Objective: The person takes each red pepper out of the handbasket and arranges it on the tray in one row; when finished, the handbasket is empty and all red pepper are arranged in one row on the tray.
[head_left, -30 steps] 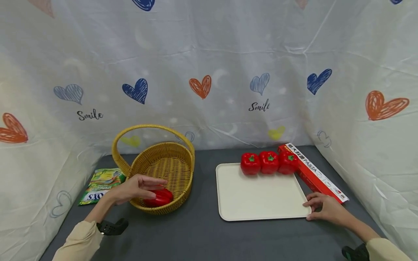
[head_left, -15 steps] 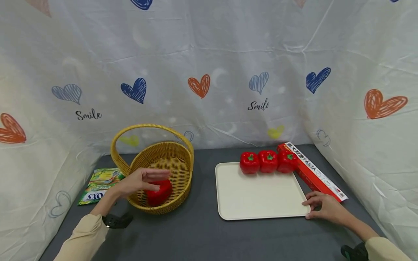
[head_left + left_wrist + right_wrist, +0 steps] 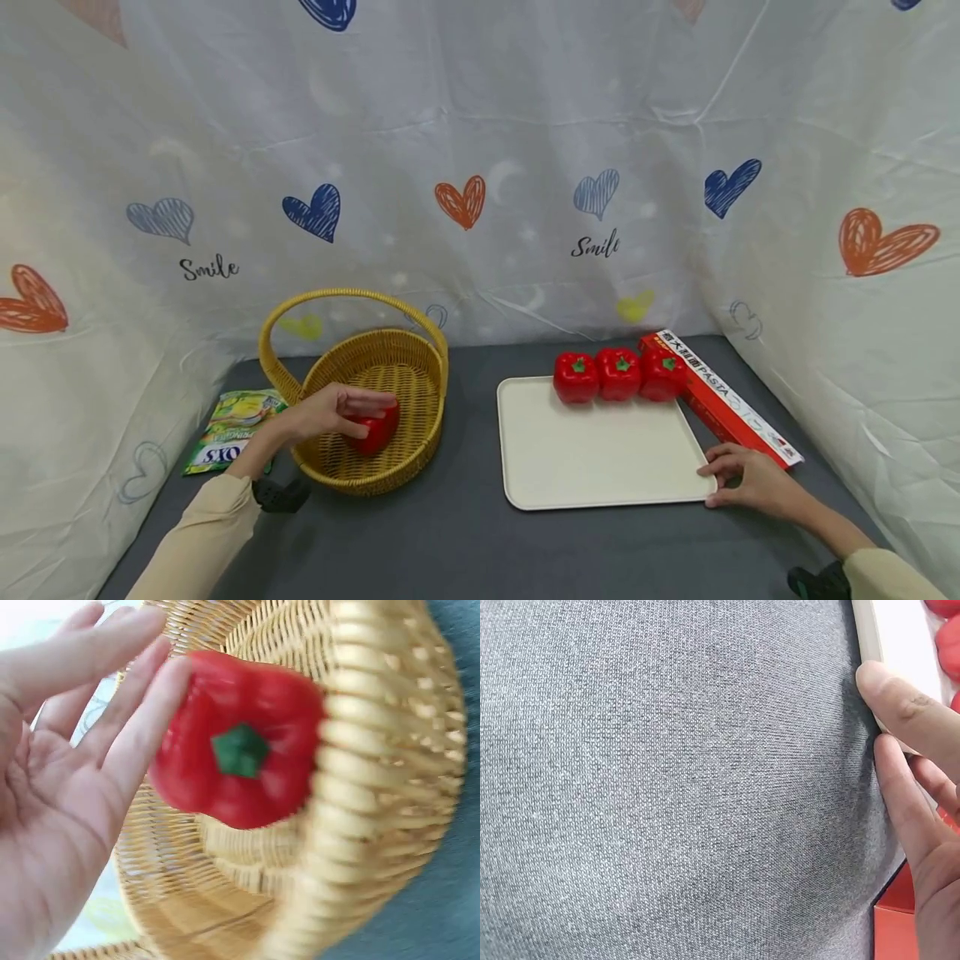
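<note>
A red bell pepper is inside the yellow wicker basket. My left hand reaches over the basket's near-left rim, its fingers straight and the fingertips right at the pepper's side. Close up in the left wrist view, the pepper turns its green stem toward the camera. At the near-right corner of the cream tray, my right hand holds the edge between thumb and fingers. The tray's rim shows between them in the right wrist view.
Three more red bell peppers stand in a row along the tray's far edge. A red pasta box lies slanted to the tray's right. Left of the basket is a green and yellow packet, partly behind my left arm. A heart-printed curtain hangs behind.
The pepper in the basket has turned over from lying flat and shifted slightly away and right. My left hand has moved a little the same way. The right hand and tray stay put.
</note>
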`<action>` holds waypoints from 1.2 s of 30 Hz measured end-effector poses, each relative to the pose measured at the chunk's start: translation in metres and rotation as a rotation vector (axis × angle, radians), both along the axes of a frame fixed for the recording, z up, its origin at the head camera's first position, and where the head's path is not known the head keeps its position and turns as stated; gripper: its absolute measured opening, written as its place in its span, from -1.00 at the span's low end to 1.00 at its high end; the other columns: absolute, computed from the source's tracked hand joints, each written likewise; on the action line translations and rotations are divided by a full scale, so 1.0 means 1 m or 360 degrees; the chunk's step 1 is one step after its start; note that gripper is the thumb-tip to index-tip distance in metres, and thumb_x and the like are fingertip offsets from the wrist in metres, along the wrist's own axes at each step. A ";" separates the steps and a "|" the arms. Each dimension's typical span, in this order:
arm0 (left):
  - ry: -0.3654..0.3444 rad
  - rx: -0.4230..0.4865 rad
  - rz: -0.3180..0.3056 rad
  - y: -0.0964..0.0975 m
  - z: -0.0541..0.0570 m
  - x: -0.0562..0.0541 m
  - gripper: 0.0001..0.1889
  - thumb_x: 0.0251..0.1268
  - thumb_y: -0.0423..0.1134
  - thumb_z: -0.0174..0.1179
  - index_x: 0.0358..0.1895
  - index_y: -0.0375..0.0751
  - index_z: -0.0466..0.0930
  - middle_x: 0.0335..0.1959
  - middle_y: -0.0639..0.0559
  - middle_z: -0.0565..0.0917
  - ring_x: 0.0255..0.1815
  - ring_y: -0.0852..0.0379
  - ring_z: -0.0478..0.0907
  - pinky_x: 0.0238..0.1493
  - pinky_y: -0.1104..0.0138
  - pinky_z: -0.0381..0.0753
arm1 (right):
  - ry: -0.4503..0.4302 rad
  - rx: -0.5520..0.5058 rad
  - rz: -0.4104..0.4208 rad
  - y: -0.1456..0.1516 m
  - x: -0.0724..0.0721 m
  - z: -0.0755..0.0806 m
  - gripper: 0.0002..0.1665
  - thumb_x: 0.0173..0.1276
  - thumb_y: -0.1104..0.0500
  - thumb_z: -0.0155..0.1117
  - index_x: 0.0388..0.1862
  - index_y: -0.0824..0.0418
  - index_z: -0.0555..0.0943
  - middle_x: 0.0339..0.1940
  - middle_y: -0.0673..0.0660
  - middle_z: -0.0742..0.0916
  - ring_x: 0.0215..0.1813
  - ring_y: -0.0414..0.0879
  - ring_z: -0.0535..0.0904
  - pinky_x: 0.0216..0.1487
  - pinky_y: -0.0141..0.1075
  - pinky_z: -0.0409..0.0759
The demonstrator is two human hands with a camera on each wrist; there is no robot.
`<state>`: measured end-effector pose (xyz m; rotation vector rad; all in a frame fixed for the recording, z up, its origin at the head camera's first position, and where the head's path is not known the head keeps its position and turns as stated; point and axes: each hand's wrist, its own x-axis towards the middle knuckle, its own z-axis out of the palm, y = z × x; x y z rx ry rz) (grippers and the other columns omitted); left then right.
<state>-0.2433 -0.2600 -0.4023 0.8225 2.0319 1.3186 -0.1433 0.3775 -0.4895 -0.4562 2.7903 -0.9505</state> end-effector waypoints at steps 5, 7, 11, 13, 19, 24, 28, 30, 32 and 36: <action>0.0219 -0.0245 -0.0048 0.008 0.006 -0.010 -0.52 0.21 -0.60 0.15 0.25 -0.40 0.46 0.22 -0.34 0.48 0.21 -0.30 0.43 0.00 0.23 0.61 | -0.0003 0.0006 -0.0004 -0.001 0.002 -0.001 -0.56 -0.04 0.05 0.58 -0.21 0.29 0.74 -0.09 0.30 0.62 -0.44 -0.34 0.48 -0.43 -0.45 0.47; 0.0260 -0.0335 -0.0096 0.011 0.008 -0.012 -0.54 0.20 -0.62 0.15 0.20 -0.36 0.53 0.20 -0.30 0.52 0.18 -0.26 0.46 -0.03 0.24 0.62 | -0.0009 0.0010 -0.0007 -0.001 0.002 -0.001 -0.56 -0.04 0.05 0.58 -0.21 0.29 0.74 -0.09 0.30 0.62 -0.43 -0.34 0.48 -0.43 -0.45 0.47; 0.0339 -0.0397 -0.0133 0.012 0.008 -0.015 -0.64 0.26 -0.57 0.13 0.12 -0.35 0.60 0.17 -0.32 0.53 0.19 -0.28 0.44 0.00 0.23 0.61 | -0.0021 0.0008 -0.0002 -0.001 0.002 -0.002 -0.55 -0.03 0.05 0.58 -0.20 0.29 0.73 -0.09 0.30 0.62 -0.43 -0.34 0.48 -0.42 -0.46 0.49; 0.0423 -0.0411 -0.0097 0.012 0.008 -0.015 -0.70 0.32 -0.52 0.10 0.08 -0.39 0.62 0.17 -0.36 0.52 0.06 -0.30 0.52 -0.05 0.24 0.62 | -0.0021 0.0015 -0.0002 -0.001 0.001 -0.002 -0.55 -0.03 0.04 0.58 -0.20 0.28 0.73 -0.08 0.30 0.62 -0.42 -0.34 0.48 -0.42 -0.46 0.50; 0.0501 -0.0563 0.0082 0.011 0.008 -0.014 -0.63 0.29 -0.43 0.18 0.17 -0.37 0.55 0.34 -0.45 0.28 0.24 -0.40 0.33 -0.10 0.16 0.61 | -0.0031 0.0050 -0.0026 0.000 0.001 -0.001 -0.55 -0.05 0.03 0.59 -0.20 0.27 0.74 -0.09 0.28 0.62 -0.41 -0.32 0.48 -0.40 -0.45 0.50; 0.0551 -0.0742 0.0127 0.014 0.009 -0.018 -0.42 0.13 -0.42 0.34 0.28 -0.33 0.45 0.33 -0.43 0.31 0.23 -0.35 0.36 0.02 0.05 0.57 | -0.0026 0.0043 -0.0026 0.000 0.001 0.001 -0.55 -0.04 0.04 0.58 -0.21 0.27 0.74 -0.10 0.28 0.62 -0.41 -0.32 0.49 -0.39 -0.45 0.52; 0.0683 -0.0891 0.0222 0.019 0.009 -0.022 -0.42 0.12 -0.28 0.38 0.23 -0.35 0.45 0.15 -0.35 0.50 0.04 -0.23 0.53 -0.06 0.08 0.60 | -0.0034 0.0041 -0.0030 -0.001 0.001 0.002 -0.55 -0.03 0.04 0.58 -0.20 0.28 0.74 -0.09 0.29 0.63 -0.41 -0.31 0.49 -0.38 -0.45 0.53; 0.0716 -0.0948 0.0257 0.021 0.009 -0.023 -0.41 0.12 -0.23 0.39 0.21 -0.37 0.44 0.09 -0.35 0.53 0.01 -0.23 0.54 -0.08 0.07 0.61 | -0.0033 0.0043 -0.0032 -0.001 0.001 0.002 -0.55 -0.03 0.04 0.58 -0.20 0.27 0.74 -0.09 0.29 0.63 -0.40 -0.30 0.49 -0.38 -0.45 0.54; 0.0718 -0.0986 0.0275 0.021 0.009 -0.024 -0.41 0.12 -0.22 0.38 0.21 -0.38 0.43 0.10 -0.37 0.51 0.06 -0.27 0.50 -0.04 0.03 0.59 | -0.0034 0.0050 -0.0034 -0.002 0.001 0.002 -0.55 -0.03 0.03 0.58 -0.21 0.27 0.74 -0.09 0.29 0.63 -0.40 -0.30 0.49 -0.38 -0.45 0.54; 0.0750 -0.0945 0.0277 0.017 0.007 -0.026 -0.37 0.17 -0.16 0.35 0.26 -0.44 0.41 0.20 -0.46 0.39 0.18 -0.39 0.37 0.09 -0.10 0.47 | -0.0029 0.0069 -0.0039 -0.002 0.001 0.003 -0.55 -0.04 0.03 0.59 -0.21 0.26 0.74 -0.09 0.28 0.63 -0.41 -0.31 0.49 -0.39 -0.45 0.51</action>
